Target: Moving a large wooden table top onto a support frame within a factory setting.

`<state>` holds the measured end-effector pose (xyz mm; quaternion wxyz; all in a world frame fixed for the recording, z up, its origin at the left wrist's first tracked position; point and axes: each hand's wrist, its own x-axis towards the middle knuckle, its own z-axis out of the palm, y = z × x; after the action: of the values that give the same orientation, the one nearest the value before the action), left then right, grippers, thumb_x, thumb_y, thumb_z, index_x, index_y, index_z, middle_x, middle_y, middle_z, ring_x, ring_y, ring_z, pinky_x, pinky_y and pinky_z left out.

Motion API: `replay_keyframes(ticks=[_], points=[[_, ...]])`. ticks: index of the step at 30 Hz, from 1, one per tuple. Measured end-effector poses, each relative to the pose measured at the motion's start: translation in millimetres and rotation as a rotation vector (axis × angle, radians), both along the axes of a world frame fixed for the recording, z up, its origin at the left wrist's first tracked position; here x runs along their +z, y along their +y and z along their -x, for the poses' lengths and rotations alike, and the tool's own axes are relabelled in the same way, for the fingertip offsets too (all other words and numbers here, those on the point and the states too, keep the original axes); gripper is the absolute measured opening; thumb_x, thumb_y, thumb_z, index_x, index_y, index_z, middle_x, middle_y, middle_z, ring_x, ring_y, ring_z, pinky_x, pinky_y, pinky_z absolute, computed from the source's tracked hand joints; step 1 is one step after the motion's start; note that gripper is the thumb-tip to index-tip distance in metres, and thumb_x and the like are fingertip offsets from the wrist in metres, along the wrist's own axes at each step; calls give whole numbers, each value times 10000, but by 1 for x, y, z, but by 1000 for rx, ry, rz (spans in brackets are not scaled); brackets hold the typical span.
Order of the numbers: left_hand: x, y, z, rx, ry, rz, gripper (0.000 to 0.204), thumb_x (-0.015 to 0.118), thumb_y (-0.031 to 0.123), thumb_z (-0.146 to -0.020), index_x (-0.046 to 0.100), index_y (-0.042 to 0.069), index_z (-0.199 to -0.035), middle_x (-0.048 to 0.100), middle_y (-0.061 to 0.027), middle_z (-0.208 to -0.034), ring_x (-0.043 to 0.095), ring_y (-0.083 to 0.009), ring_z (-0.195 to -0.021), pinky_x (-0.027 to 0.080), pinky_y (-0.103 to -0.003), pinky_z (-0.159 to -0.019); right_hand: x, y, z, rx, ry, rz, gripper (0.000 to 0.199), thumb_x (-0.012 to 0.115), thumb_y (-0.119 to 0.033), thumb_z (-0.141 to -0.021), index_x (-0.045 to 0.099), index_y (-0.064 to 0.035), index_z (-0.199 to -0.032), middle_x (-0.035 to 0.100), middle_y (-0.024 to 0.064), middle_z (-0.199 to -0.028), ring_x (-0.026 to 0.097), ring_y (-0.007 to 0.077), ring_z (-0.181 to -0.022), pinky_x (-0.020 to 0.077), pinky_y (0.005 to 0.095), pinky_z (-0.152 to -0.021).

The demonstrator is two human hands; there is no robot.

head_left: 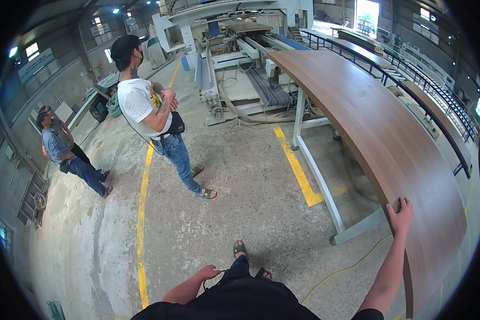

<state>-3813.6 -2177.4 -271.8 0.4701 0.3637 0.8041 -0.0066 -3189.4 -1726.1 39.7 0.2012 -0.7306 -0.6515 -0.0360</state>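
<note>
My right hand [401, 214] rests on the left edge of a long brown wood-grain panel [410, 152]. Its thumb and fingers are spread apart, with the fingers over the top face and a dark patch between thumb and index finger that I cannot make out. Under the panel, a pale metal stand [319, 178] carries it. Low and left of the panel, my left hand [208, 272] hangs beside my dark trousers, fingers loosely apart and nothing seen in them. A thin dark cord shows close to that hand.
A person in a white T-shirt [138, 101] stands ahead on the left; two others [64, 144] are farther left. Beyond the panel is a large machine bed [250, 74] with hoses. Roller tables [378, 66] run along the right. A yellow cable [352, 269] lies on the floor by the stand.
</note>
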Motion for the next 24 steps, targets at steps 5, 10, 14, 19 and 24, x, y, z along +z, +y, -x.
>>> replay_keyframes(ticks=[5,10,14,19,24], points=[[2,0,-2,8,6,0,829,641,613,-894,565,-21,-1422,549,-260,-1467,506,-392,-1391,413,-439,-1158,0,-1,-2,1,-4,-11,707,797,-445,-801,615,-64,-1367,524,142,-1468,473,349,-1355,392,460,-1146],[-4,-2,-2,9,6,-11,827,644,611,-892,564,-15,-1426,551,-259,-1466,506,-393,-1391,413,-438,-1158,1,-2,-1,-9,-12,-3,702,801,-437,-797,617,-71,-1367,522,131,-1471,475,350,-1349,396,462,-1142],[-5,-2,-2,0,5,-14,823,648,605,-893,562,-14,-1429,551,-259,-1467,507,-393,-1391,412,-437,-1159,-2,-1,-3,-3,-17,-13,705,801,-440,-796,616,-75,-1370,520,132,-1473,474,350,-1350,397,461,-1142],[-3,2,-1,1,-3,-9,832,653,606,-891,559,-21,-1430,551,-263,-1466,509,-393,-1390,415,-434,-1157,-1,0,-2,-7,-15,-7,708,797,-443,-798,613,-74,-1373,520,138,-1477,468,351,-1360,398,458,-1145],[-6,0,-1,-10,8,-18,840,657,608,-888,557,-28,-1428,558,-269,-1455,515,-398,-1383,420,-436,-1152,-2,-1,-2,-2,-13,-18,717,787,-457,-813,606,-50,-1374,529,147,-1459,477,346,-1356,383,465,-1143]])
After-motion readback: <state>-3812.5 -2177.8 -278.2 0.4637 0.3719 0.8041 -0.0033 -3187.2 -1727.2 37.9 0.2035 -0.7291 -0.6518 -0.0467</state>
